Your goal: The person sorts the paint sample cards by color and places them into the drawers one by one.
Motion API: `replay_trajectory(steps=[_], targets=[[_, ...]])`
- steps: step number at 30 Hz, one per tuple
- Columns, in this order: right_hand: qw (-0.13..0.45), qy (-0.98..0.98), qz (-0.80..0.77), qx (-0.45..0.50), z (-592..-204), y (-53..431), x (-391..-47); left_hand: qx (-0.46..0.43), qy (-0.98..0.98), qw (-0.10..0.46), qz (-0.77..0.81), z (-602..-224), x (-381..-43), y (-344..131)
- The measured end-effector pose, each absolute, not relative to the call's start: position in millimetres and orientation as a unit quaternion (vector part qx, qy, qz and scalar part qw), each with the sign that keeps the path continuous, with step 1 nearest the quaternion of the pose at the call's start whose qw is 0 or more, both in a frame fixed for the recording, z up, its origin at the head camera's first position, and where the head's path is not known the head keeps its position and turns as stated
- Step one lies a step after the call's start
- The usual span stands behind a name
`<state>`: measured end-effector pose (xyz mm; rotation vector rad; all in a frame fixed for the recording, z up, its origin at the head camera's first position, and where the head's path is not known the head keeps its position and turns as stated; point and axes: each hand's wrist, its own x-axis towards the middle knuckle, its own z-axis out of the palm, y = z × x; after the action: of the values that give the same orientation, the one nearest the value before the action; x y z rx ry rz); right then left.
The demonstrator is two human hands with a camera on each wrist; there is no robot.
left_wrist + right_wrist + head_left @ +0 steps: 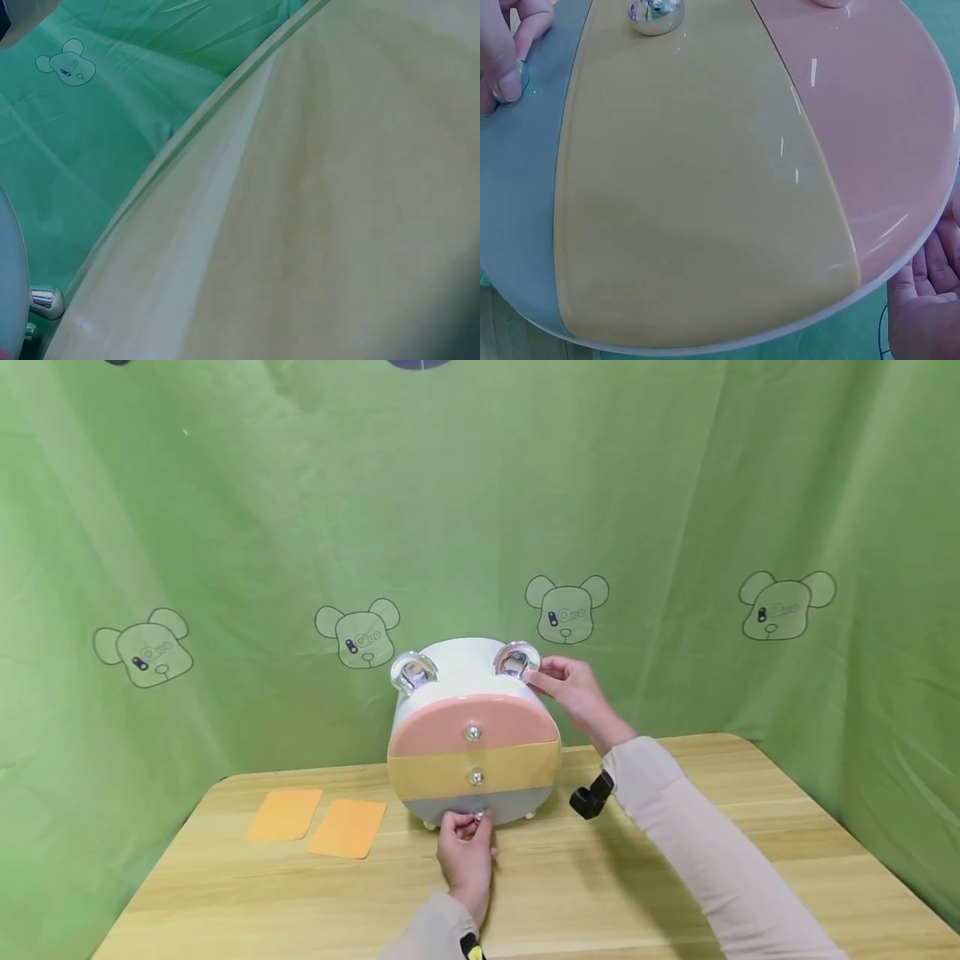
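Nearby, orange cards (pixel 348 828), green curtain (pixel 465 510), fingers (pixel 485 830) half-covering bottom knob (pixel 478 816)

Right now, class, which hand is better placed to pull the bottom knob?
The left hand, most likely: it pinches the bottom knob, while the right hand is higher up, holding the silver ear of the striped box.
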<state>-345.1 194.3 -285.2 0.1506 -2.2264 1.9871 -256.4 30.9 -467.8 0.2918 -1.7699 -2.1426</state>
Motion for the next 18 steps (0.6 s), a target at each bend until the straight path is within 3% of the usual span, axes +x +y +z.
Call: replay_trajectory(steps=[18], targets=[[0.092, -0.76, 0.642, 0.037, -285, 191, -341, 0.088, -0.617, 0.149, -0.767, -466, -232, 20]])
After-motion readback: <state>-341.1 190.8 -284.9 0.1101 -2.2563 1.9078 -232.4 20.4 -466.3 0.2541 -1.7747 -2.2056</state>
